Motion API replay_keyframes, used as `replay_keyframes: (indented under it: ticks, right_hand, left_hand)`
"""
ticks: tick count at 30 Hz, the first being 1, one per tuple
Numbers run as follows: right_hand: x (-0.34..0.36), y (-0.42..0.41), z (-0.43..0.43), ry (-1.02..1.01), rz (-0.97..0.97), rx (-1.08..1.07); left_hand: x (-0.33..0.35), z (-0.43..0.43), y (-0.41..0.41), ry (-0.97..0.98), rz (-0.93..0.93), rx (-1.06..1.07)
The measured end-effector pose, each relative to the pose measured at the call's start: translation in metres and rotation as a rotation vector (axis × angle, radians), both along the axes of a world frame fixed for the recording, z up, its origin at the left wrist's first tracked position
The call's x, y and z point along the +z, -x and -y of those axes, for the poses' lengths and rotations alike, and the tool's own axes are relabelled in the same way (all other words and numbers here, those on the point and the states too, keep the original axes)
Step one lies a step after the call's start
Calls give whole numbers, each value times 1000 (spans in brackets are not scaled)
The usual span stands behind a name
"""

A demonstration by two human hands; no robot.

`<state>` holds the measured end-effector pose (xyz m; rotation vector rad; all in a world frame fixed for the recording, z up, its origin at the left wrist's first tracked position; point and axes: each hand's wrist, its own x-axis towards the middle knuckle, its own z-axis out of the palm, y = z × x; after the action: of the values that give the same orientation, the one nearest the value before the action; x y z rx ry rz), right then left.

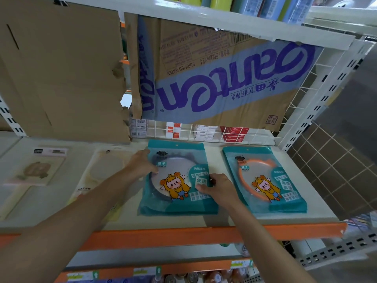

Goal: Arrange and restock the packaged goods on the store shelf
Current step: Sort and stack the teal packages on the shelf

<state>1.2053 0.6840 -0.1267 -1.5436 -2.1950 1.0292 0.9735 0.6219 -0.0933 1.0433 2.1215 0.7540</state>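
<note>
A stack of teal mirror packets with a dark-rimmed mirror lies flat on the white shelf. My left hand rests on the packet's upper left edge, fingers laid over it. My right hand sits on its right side, fingers curled on the packet edge. To the right lies a second teal stack with an orange-rimmed mirror, untouched. Left of my hands lie a pale clear-packed mirror and a beige card-backed item.
Cardboard sheets hang behind the shelf, one printed in purple. Small boxes show through a wire grid at the back. An orange shelf lip runs below, and a white upright bounds the right side.
</note>
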Motion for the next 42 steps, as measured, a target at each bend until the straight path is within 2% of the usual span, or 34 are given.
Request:
replay_keyframes:
  ticks: [7, 23, 29, 33, 38, 40, 42]
  right_hand:
    - [2, -4, -2, 26, -20, 19]
    - [18, -5, 13, 62, -48, -17]
    - [24, -2, 15, 5, 65, -49]
    - [40, 6, 16, -236, 250, 16]
    - [53, 29, 19, -463, 481, 125]
    - [60, 39, 22, -495, 546, 191]
    - [65, 50, 25, -507, 549, 237]
  left_hand:
    - [0, 4, -6, -3, -44, 2]
    - [6, 12, -15, -18, 14, -86]
    - [10, 16, -13, -81, 24, -134]
    - [9, 20, 1, -199, -168, -223]
    - [15, 29, 26, -115, -747, -366]
    - [20, 39, 28, -43, -840, -382]
    - [23, 50, 28, 11, -842, -358]
